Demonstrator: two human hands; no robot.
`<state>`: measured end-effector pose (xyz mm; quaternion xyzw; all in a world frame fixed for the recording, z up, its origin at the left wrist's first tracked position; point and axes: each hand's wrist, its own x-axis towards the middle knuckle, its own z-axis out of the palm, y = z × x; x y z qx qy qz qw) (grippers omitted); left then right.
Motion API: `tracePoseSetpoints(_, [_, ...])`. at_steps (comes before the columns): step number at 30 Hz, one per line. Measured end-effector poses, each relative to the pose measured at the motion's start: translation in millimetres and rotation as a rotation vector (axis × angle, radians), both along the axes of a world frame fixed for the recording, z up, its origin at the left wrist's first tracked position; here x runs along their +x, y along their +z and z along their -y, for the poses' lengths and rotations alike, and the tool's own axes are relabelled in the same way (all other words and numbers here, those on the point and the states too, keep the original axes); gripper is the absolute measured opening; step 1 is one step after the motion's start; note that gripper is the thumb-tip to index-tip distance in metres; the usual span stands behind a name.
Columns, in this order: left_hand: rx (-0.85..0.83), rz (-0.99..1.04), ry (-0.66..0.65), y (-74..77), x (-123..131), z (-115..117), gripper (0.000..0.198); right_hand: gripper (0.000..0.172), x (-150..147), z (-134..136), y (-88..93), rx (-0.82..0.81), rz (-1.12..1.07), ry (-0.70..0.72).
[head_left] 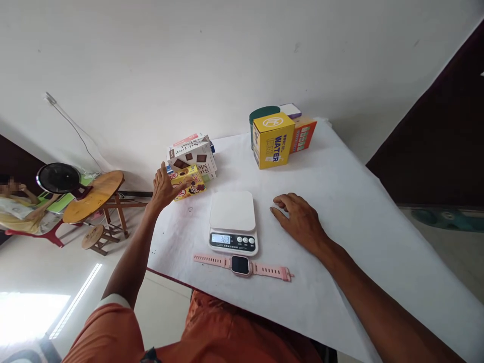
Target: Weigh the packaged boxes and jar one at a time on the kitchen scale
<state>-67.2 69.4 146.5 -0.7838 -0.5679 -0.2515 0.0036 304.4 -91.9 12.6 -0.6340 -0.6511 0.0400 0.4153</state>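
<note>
Hands (301,220) gape loosely, left (162,188) at small yellow box (195,178).

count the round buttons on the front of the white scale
3: right of the display on the scale, in one row: left button, middle button, right button. None looks hidden.
</note>
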Motion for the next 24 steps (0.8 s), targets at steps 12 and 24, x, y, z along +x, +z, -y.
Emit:
tracePoseSetpoints(12, [-0.014,0.106,-0.090,22.8,-19.9,26.4,0.041,0.002,-2.0,0.3,3.8,-0.014,0.012,-0.010])
tracePoseSetpoints(24, [-0.053,0.049,-0.530,41.5,54.1,92.8,0.040,0.007,-3.8,-3.0,4.6,-0.028,-0.006,-0.029])
